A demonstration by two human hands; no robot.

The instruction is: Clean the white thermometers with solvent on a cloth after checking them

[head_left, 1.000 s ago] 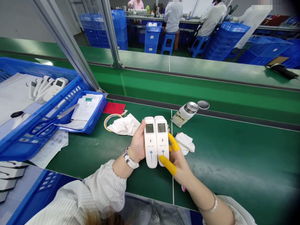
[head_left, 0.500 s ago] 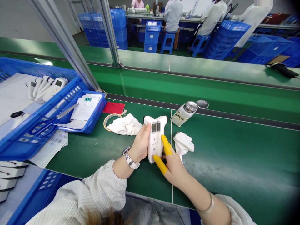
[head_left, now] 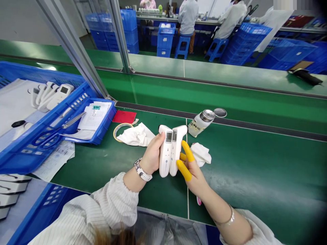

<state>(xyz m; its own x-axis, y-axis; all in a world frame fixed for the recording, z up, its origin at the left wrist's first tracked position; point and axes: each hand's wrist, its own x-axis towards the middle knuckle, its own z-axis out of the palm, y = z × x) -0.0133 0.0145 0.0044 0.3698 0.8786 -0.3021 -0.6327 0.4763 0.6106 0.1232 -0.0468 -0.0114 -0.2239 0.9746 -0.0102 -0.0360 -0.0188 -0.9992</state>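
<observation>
Two white infrared thermometers are held side by side above the green bench, small grey displays facing up and heads pointing outward. My left hand (head_left: pixel 153 154), with a watch on its wrist, is closed round the left infrared thermometer (head_left: pixel 166 160), its thumb beside the display. My right hand (head_left: pixel 192 170), with yellow finger cots, grips the right infrared thermometer (head_left: pixel 175 149) along its outer edge. The two bodies touch or nearly touch. A crumpled white cloth (head_left: pixel 201 154) lies just beyond my right hand, and another white cloth (head_left: pixel 136 134) lies left of the thermometers.
A metal-topped bottle (head_left: pixel 200 124) stands with its lid raised. A tape roll (head_left: pixel 116 131) and red card (head_left: pixel 124 117) lie at left. A blue tray (head_left: pixel 108 119) holds papers and scissors; a blue crate (head_left: pixel 15 148) holds more thermometers. A metal post (head_left: pixel 74 47) rises behind. People work farther back.
The right thermometer has turned so its face shows more fully, and a thin gap shows between the bodies. My right hand has shifted slightly right. A pink tip now shows under my right wrist.
</observation>
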